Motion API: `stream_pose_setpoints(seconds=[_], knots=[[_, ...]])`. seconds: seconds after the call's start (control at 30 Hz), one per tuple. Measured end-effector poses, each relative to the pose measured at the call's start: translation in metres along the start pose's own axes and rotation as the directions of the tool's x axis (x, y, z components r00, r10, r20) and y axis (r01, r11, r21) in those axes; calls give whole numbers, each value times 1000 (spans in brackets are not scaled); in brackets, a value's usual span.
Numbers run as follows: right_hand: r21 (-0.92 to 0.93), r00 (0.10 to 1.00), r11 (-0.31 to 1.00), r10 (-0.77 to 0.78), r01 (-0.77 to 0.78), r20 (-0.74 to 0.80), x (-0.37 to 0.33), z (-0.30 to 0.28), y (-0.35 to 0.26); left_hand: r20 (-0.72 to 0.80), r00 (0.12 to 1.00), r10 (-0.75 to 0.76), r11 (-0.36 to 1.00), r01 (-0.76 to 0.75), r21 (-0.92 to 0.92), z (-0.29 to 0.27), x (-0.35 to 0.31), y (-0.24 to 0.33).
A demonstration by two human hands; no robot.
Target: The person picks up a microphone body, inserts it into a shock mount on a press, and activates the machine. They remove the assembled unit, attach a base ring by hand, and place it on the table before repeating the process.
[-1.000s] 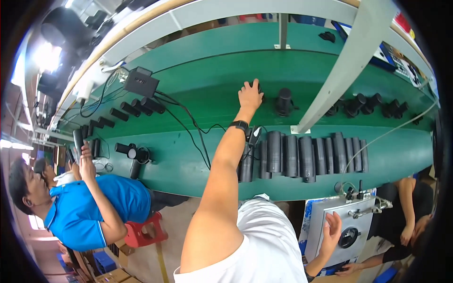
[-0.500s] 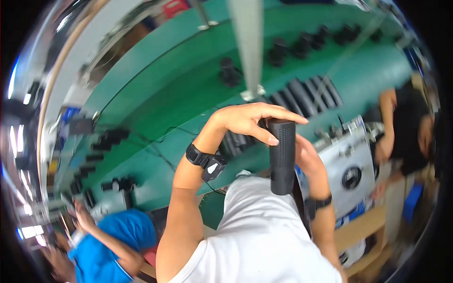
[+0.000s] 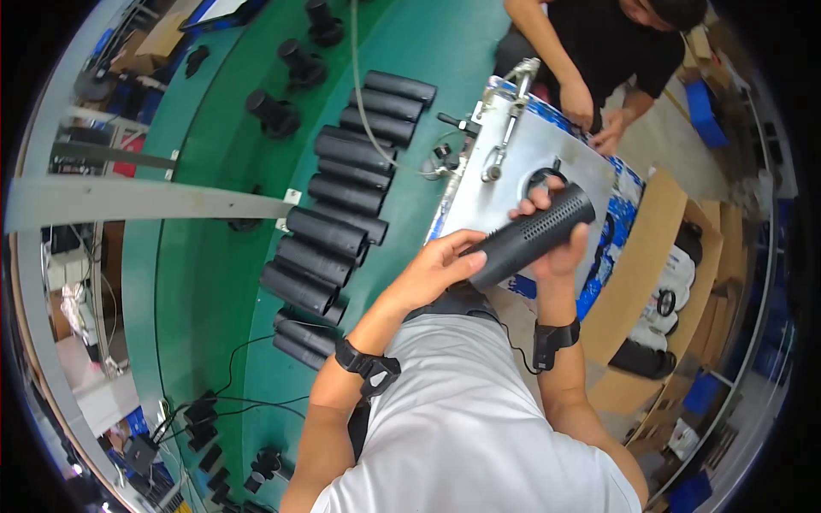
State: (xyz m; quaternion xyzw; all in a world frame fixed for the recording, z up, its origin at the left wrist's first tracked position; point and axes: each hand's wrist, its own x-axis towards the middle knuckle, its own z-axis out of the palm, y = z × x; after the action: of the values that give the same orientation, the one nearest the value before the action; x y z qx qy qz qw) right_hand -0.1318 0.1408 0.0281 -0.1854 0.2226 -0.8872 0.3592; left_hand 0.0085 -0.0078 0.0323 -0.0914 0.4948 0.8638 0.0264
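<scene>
A black tube-shaped housing point(image 3: 532, 238) with a patch of small holes is held tilted in front of me, its far end pointing up and right. My right hand point(image 3: 560, 250) wraps around its right part, fingers over the far side and thumb near the end. At the lower-left end, my left hand point(image 3: 443, 268) is closed with thumb and fingers against the tube. Beneath the tube lies a metal fixture plate point(image 3: 493, 128) with a toggle clamp point(image 3: 506, 141) and a dark round part, partly hidden by my right hand.
Rows of similar black tubes point(image 3: 314, 234) lie on the green workbench point(image 3: 256, 342) to the left, with black stepped parts point(image 3: 301, 64) behind. A co-worker in black point(image 3: 599, 51) stands beyond the plate. An open cardboard box point(image 3: 637, 256) with parts is at right.
My view has turned to the right, toward the fixture plate. The tube has gone from upright to a slant, and my left hand has shifted from its top to its lower-left end.
</scene>
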Motion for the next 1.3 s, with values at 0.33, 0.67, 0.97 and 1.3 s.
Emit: stream_pose_setpoints(seconds=[0.33,0.67,0.97,1.3], knots=[[-914,827,302,-559,270,59,5,-25,-78,-81,996,-27,938,53,343,8,16,-49],[-979,805,184,-592,89,-38,29,-70,-35,-167,976,-143,957,179,228,-1,3,-50],[-944,954,329,-290,21,-80,28,-79,-59,-171,985,-2,977,39,212,-4,32,-43],[-974,871,206,-490,94,-20,23,-83,-29,-245,958,146,967,-86,240,-6,57,-23]])
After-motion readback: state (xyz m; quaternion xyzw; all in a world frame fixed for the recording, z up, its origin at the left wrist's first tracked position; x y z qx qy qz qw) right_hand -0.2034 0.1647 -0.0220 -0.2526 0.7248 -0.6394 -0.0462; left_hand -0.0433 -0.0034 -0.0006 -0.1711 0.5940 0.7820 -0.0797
